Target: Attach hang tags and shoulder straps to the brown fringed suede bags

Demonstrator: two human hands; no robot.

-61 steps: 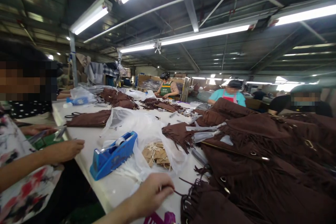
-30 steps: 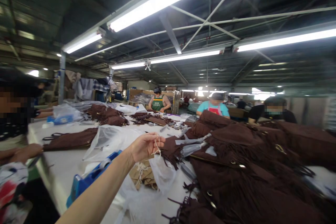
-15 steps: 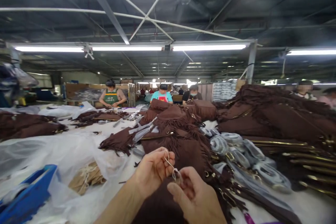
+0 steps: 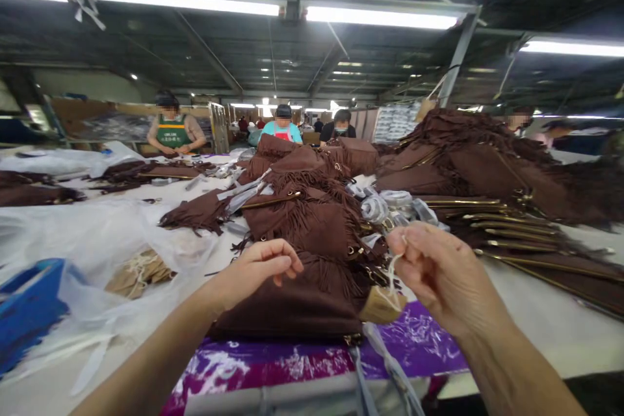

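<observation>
My right hand pinches the white string of a brown paper tag, which hangs just below the fingers. My left hand hovers with its fingers loosely curled over a brown fringed suede bag; nothing shows in it. That bag lies on a purple plastic sheet at the table's near edge. More brown fringed bags are stacked behind it.
A clear plastic bag with more paper tags lies at left, beside a blue tape dispenser. A big heap of brown bags with gold chain straps fills the right. Other people work at the far end of the white table.
The view swung right and down. My left hand took a stringed tag from the plastic bag, and both hands held it. Now my right hand alone holds the string, and the hands have parted.
</observation>
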